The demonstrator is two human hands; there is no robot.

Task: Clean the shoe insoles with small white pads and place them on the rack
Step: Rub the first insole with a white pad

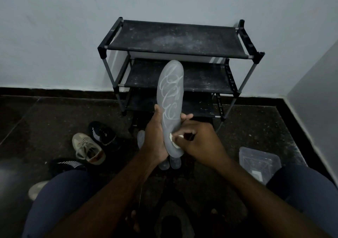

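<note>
- Dark-blue trouser legs [60, 197] frame the bottom of the view, with both bare forearms reaching forward between them.
- The left hand [155, 137] grips a grey insole [170, 91] round its lower half. The thumb lies on the left edge and the fingertips [186, 117] curl round from behind on the right edge.
- The right hand [199, 141] pinches a small white pad [173, 141] and presses it against the heel end of the insole.
- The insole is held upright above the floor [54, 119], toe end upward, and looping white streaks run along its face.
- More pale insoles [175, 162] lie on the floor just below the hands, partly hidden by them.
- On the right, near the knee, sits a clear plastic container [259, 161] with something white inside.
- On the left lie a beige laced shoe [87, 148], a black shoe with white stripes [102, 132] just behind it, and another striped black shoe [67, 164] by the left knee.
- Beyond the hands stands a black rack [175, 40] with three fabric shelves speckled with white dust. The toe of the held insole shows in front of its middle shelf.
- The rack stands against a pale wall [54, 36].
</note>
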